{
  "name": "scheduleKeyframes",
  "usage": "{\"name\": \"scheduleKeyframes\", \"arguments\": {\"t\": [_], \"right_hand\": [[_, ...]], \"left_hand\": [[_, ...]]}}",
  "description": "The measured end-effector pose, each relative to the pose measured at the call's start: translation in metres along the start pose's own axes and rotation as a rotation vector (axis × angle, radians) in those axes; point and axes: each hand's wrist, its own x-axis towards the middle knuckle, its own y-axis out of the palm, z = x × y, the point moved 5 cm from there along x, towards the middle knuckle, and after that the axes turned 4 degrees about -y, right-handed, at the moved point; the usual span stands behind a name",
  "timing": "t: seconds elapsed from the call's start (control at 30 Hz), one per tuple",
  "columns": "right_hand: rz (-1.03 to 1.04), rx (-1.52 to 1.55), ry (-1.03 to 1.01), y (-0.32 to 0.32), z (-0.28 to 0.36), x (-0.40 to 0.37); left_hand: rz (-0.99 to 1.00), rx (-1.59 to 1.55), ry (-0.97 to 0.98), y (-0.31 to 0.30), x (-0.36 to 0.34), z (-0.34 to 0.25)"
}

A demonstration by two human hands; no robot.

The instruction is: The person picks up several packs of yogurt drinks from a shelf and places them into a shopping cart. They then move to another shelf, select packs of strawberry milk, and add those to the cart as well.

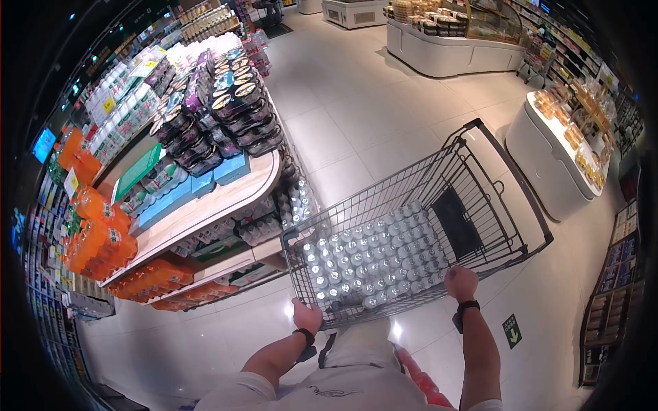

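A metal shopping cart (480, 198) stands sideways in front of me, its handle end to the right. Many clear bottles with silvery-white caps (377, 253) stand packed in its basket. At the basket's near left corner, my left hand (308, 316) is closed on the cart rim, a dark band on the wrist. My right hand (461, 283) is closed on the near side rim, farther right, also with a dark band on its wrist.
A wooden display table (253, 185) with stacked dark packs (233, 103) and orange bottle packs (99, 236) stands left. On the right is a white bakery stand (548, 164). A green floor sign (511, 331) lies at lower right. White counters stand farther back.
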Motion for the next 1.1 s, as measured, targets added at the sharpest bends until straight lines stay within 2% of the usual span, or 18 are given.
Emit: {"name": "scheduleKeyframes", "arguments": {"t": [0.27, 0.3, 0.47, 0.67, 0.9, 0.97, 1.1], "right_hand": [[0.022, -0.064, -0.072, -0.004, -0.05, 0.073], [-0.003, -0.067, -0.091, -0.004, -0.052, 0.075], [0.031, -0.067, -0.129, 0.013, -0.09, 0.121], [0.058, -0.108, -0.162, 0.0, -0.113, 0.164], [-0.035, -0.014, -0.267, -0.021, -0.122, 0.214], [-0.021, -0.066, -0.275, -0.025, -0.12, 0.229], [-0.049, -0.019, -0.341, -0.046, -0.102, 0.247]], "left_hand": [[0.006, -0.004, -0.095, 0.057, -0.007, -0.039], [-0.041, -0.012, -0.041, 0.058, -0.013, -0.038], [-0.087, -0.013, -0.093, 0.086, -0.019, -0.071], [-0.102, -0.03, -0.123, 0.1, -0.031, -0.113], [-0.077, 0.006, -0.235, 0.118, -0.035, -0.149], [-0.136, -0.06, -0.218, 0.122, -0.032, -0.156], [-0.162, 0.007, -0.265, 0.122, -0.029, -0.166]]}}
